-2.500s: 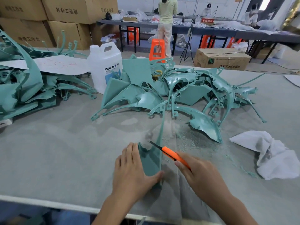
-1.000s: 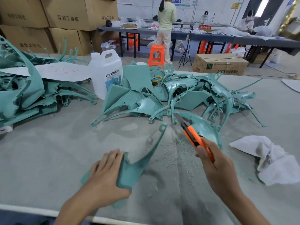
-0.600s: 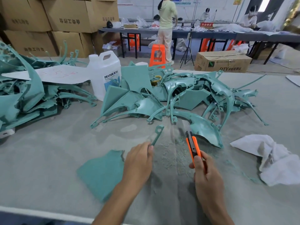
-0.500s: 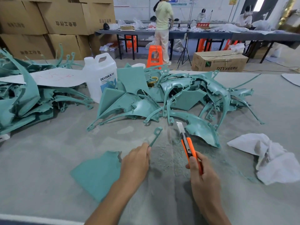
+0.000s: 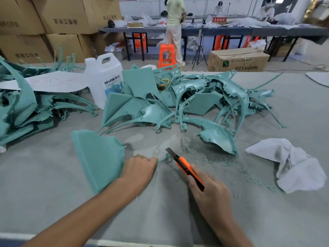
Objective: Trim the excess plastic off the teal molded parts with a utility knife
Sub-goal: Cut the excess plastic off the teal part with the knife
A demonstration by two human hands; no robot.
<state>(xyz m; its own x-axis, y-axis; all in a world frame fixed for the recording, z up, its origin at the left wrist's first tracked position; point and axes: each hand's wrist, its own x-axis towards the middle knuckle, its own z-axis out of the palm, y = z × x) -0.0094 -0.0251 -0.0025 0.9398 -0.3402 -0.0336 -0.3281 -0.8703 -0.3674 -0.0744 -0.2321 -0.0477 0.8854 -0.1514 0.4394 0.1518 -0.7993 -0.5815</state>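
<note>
Shavings (image 5: 204,157) at one o'clock suggest trimming underway. Left hand (image 5: 140,168) pinches a teal part (image 5: 98,157), right hand (image 5: 210,195) grips the utility knife (image 5: 187,168); the twelve-o'clock pile (image 5: 178,100) seemingly awaits.

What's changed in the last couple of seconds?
The left hand turned the teal part from upright to lying on the table and now grips its thin strip. The right hand kept the knife and brought its blade to that strip. The pile, jug and cloth stayed put.

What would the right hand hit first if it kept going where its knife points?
Probably the thin teal strip the left hand holds, right beside the knife blade; depth is hard to judge.
</note>
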